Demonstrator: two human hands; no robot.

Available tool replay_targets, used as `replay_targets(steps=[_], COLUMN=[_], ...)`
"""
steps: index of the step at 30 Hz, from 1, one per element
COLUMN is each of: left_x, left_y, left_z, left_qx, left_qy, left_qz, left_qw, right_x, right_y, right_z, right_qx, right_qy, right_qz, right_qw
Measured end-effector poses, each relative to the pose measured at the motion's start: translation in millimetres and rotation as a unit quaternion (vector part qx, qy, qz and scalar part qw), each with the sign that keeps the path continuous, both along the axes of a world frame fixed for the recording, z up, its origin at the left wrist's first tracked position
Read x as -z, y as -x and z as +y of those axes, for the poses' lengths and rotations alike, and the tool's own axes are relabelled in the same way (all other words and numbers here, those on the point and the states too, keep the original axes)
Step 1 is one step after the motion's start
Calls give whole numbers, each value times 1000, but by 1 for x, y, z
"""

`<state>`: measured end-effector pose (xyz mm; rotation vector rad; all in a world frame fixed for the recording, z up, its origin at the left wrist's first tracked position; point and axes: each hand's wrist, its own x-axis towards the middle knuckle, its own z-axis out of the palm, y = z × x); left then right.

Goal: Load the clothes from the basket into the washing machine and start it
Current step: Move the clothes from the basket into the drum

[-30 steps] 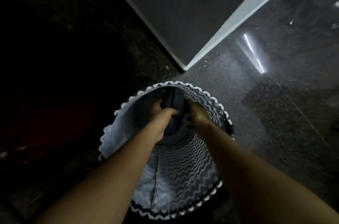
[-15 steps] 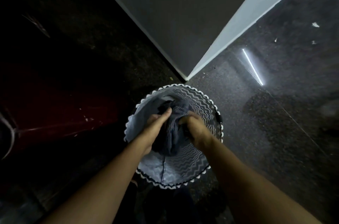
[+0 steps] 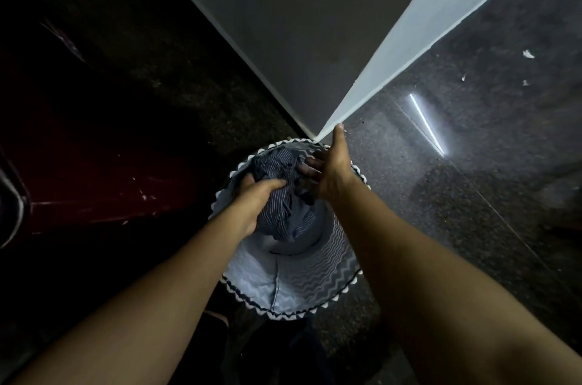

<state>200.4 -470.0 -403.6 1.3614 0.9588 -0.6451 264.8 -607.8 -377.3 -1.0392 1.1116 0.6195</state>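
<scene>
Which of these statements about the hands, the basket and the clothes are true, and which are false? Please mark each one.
1. The left hand grips the striped garment. True.
2. The right hand is closed in a fist around the garment. False: its fingers are spread open, touching the cloth at most with the fingertips.
3. The basket has a zigzag pattern and a scalloped white rim. True.
4. The basket stands on a table. False: it stands on the dark speckled floor.
5. The garment is plain red. False: it is dark blue with thin stripes.
</scene>
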Motion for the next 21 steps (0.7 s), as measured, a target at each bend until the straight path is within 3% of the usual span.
replay_targets(steps=[4, 10, 21], left_x=[3, 3, 0], left_y=[-5, -24, -53], left_z=[3, -6, -20], left_qx=[37, 78, 130], left_qy=[-11, -11, -28], left_qz=[-14, -49, -73], left_qw=[999, 996, 989], right_x=[12, 4, 7], right_y=[-14, -45, -50], right_z=[-14, -31, -54], right_qx=[36, 103, 13], right_qy=[-10, -15, 32], right_qz=[12, -61, -66], right_qw=[999, 993, 997])
